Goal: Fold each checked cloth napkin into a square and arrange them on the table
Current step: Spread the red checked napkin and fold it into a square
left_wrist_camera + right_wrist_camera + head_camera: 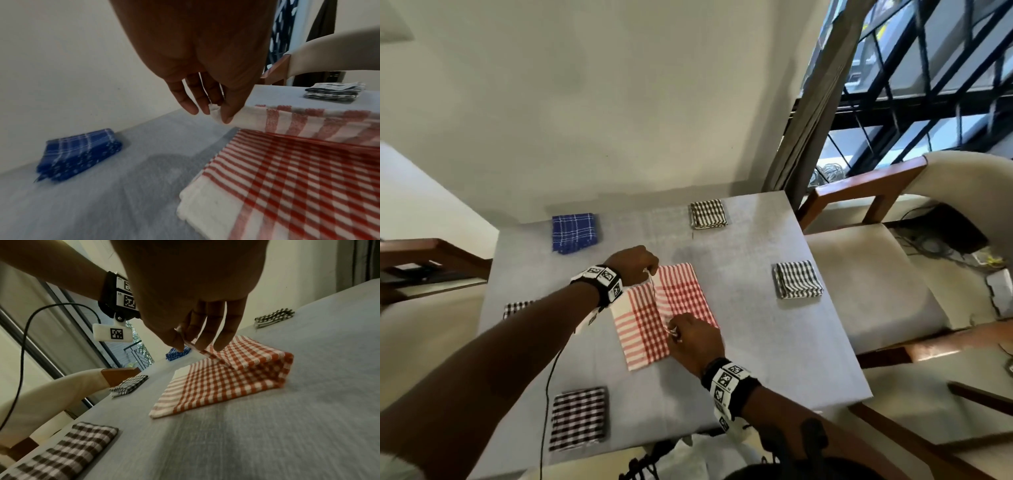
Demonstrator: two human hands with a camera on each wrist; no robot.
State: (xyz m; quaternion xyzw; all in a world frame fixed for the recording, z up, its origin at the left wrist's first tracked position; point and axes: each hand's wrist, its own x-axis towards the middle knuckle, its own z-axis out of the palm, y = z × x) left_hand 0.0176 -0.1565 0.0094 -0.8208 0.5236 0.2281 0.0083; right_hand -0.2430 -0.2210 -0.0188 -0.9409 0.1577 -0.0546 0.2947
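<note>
Head view: red napkin (667, 315) lies mid-table (774, 325), its right half lifted over; left hand (635, 265) pinches the far corner, right hand (697, 339) the near one. Folded napkins sit around: blue (574, 232) far left, dark ones elsewhere. Left wrist: thumb and fingers (189, 100) clamp a white corner. Right wrist: fingertips (222, 344) pinch the raised edge.

red-and-white checked napkin (654, 315) sits mid-table, half folded, its right part doubled over and the free edge raised off the lower layer; around it lie five folded squares: one blue (574, 233), four dark-checked (708, 214)
</note>
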